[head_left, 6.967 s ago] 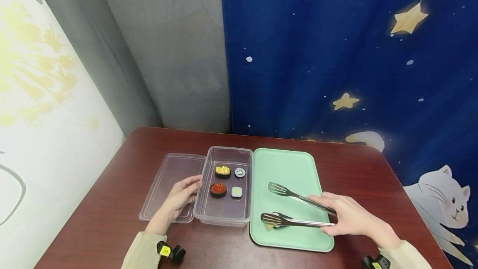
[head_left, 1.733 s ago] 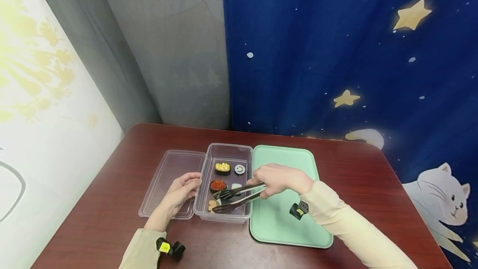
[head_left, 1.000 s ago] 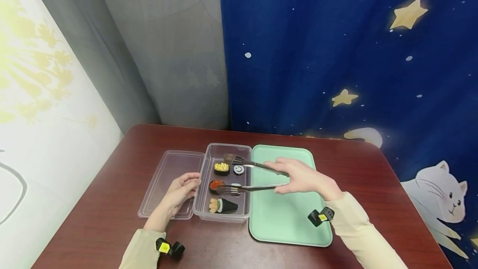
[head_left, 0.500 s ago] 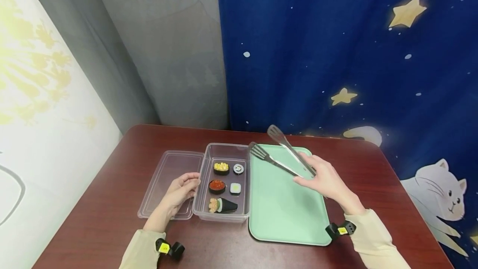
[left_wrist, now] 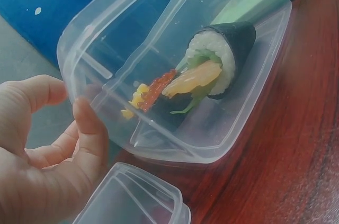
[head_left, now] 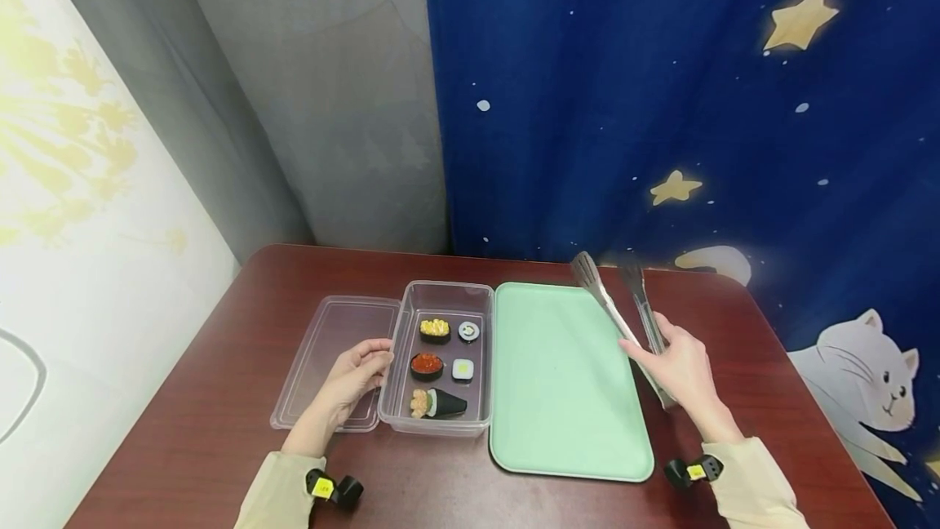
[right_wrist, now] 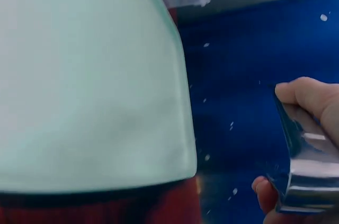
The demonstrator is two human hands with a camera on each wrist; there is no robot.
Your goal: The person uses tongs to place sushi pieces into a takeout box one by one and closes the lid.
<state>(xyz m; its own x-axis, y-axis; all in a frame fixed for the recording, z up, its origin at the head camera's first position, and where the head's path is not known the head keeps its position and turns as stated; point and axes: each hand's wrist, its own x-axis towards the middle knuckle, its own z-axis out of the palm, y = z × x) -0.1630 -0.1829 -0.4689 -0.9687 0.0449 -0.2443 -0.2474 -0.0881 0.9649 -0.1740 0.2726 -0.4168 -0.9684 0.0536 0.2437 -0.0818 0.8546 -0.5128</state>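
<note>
My left hand (head_left: 358, 374) pinches the left rim of a clear plastic container (head_left: 453, 429), thumb and index finger at its edge in the left wrist view. Inside sit several sushi pieces: a corn-topped one (head_left: 435, 331), a red roe one (head_left: 427, 366), a small round roll (head_left: 468, 331), a white square-topped piece (head_left: 463, 371) and a cone-shaped hand roll (left_wrist: 228, 57) lying on its side at the near end. Off the tray's right side, my right hand (head_left: 679, 362) grips metal tongs (head_left: 613, 308), their slotted ends apart and pointing away with nothing between them.
A light green tray (head_left: 569, 382) lies right against the container, with nothing on it. The container's clear lid (head_left: 312, 366) lies flat at the left, partly under my left hand. Curtains hang behind the brown table (head_left: 411, 480).
The tongs carried the hand roll from the tray into the container and let it go. My right hand then drew back rightward with the tongs past the tray. My left hand stayed at the rim.
</note>
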